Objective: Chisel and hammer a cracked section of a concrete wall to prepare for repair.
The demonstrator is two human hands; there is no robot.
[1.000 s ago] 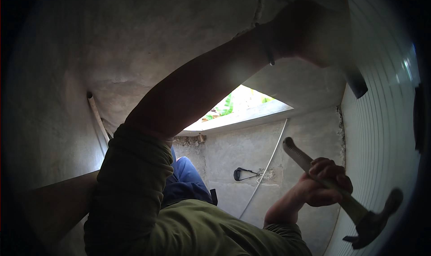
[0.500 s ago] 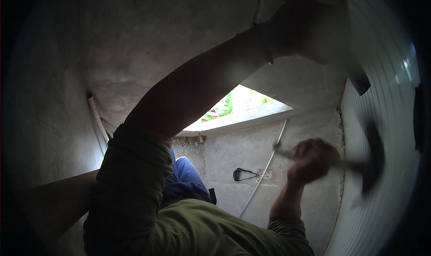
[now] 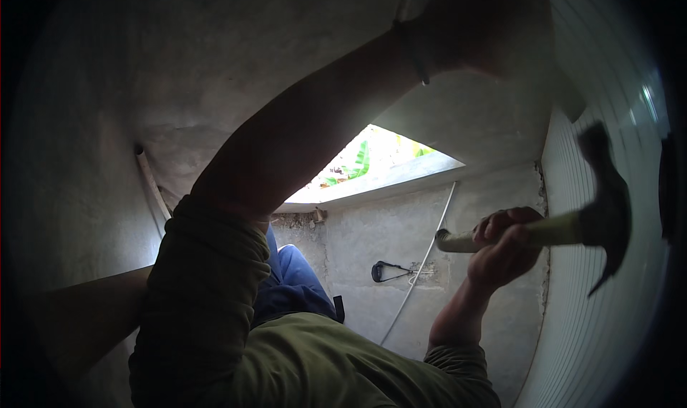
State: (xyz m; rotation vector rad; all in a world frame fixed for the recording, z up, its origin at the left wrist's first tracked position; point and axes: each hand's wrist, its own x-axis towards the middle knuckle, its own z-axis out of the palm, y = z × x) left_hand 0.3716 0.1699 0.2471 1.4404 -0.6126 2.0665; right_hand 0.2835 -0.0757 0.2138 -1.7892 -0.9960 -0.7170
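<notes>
My right hand (image 3: 504, 247) is closed round the pale handle of a claw hammer (image 3: 607, 211). The hammer's dark head points right, in front of a white ribbed panel (image 3: 601, 336). My left arm reaches across to the upper right. In deep shadow there, my left hand (image 3: 476, 32) looks closed, its fingers mostly hidden. From it a dim, flat-ended piece (image 3: 569, 100) juts down toward the panel, above the hammer head; its kind is too dark to make out.
Bare grey cement walls (image 3: 372, 229) surround me. Daylight enters through an opening (image 3: 386, 157) with green leaves beyond. A thin white cable (image 3: 429, 254) and a black looped strap (image 3: 386, 270) hang on the wall. At left are a pipe (image 3: 152, 182) and a broad board (image 3: 93, 300).
The hammer, blurred before, shows sharply now and sits a little to the right and higher. My left hand and the piece beneath it have shifted slightly upward.
</notes>
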